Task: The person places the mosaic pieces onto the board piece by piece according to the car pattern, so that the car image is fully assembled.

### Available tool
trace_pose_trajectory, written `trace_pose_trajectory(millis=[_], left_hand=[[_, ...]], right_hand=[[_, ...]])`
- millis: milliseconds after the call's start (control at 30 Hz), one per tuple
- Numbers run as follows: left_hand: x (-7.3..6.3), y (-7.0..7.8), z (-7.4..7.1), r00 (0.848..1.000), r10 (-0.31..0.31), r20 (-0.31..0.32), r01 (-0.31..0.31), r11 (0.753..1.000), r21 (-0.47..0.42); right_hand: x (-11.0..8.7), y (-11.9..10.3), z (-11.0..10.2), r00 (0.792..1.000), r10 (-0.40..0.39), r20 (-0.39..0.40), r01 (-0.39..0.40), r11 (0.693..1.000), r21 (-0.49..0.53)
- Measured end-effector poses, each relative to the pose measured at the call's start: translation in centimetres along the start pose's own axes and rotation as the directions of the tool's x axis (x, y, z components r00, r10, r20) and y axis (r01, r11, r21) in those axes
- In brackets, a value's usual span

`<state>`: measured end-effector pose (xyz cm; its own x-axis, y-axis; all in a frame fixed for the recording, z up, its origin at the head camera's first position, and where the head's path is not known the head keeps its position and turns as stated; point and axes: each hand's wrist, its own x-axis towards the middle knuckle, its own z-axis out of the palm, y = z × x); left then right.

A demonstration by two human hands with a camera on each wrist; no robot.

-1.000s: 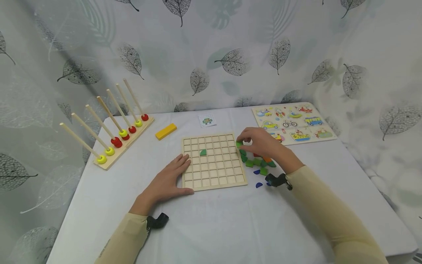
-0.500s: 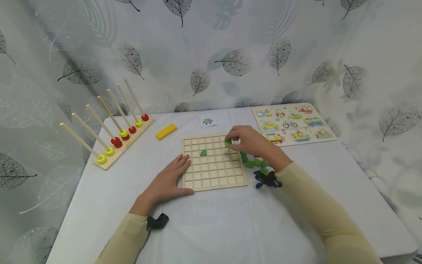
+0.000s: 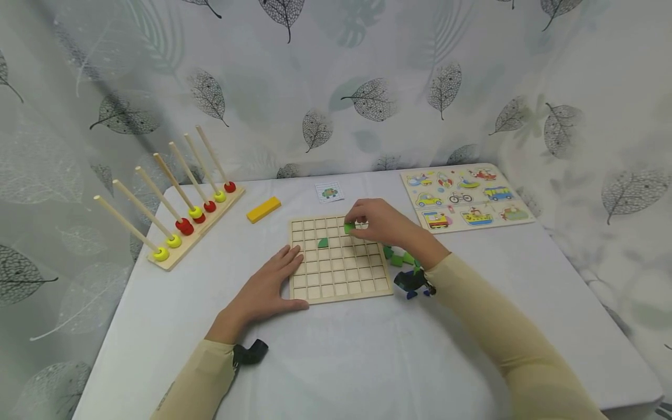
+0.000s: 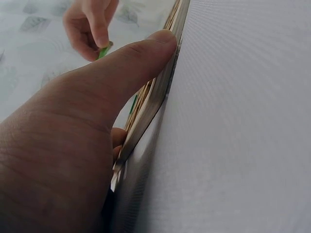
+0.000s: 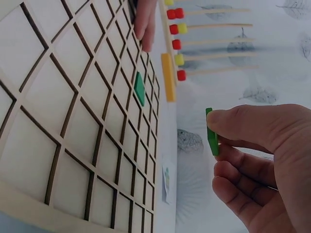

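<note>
My left hand [image 3: 265, 286] rests against the left side of a wooden grid board [image 3: 349, 298], fingers spread over its left rim and thumb at the near corner. In the left wrist view the thumb [image 4: 138, 60] lies along the board's edge. Over the upper part of the grid, my right hand [image 3: 383, 223] pinches a green tile [image 5: 212, 137] between thumb and fingers; the right wrist view has it held above the board. One green quarter-round tile [image 3: 322, 242] lies in a cell left of the held one.
Loose green tiles [image 3: 396, 261] and blue half-round tiles [image 3: 412, 296] lie right of the board, partly hidden under the right wrist. Behind stand a pegged bead rack [image 3: 197, 234], a yellow block [image 3: 263, 210], a turtle picture card [image 3: 329, 192] and a vehicle puzzle board [image 3: 462, 211].
My right hand has moved left from the tile pile beside the board to over the upper grid, carrying the green tile. The left hand has stayed in place.
</note>
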<state>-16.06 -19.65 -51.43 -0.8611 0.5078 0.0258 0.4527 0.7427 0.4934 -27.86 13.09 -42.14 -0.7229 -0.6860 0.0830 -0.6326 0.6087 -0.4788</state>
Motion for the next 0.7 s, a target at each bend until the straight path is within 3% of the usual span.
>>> trace_pose_trajectory(millis=[700], left_hand=[[0.0, 0.1, 0.0, 1.000, -0.012, 0.011, 0.012, 1.000, 0.000]], right_hand=[[2.6, -0.1, 3.1, 0.999, 0.024, 0.032, -0.024, 1.000, 0.019]])
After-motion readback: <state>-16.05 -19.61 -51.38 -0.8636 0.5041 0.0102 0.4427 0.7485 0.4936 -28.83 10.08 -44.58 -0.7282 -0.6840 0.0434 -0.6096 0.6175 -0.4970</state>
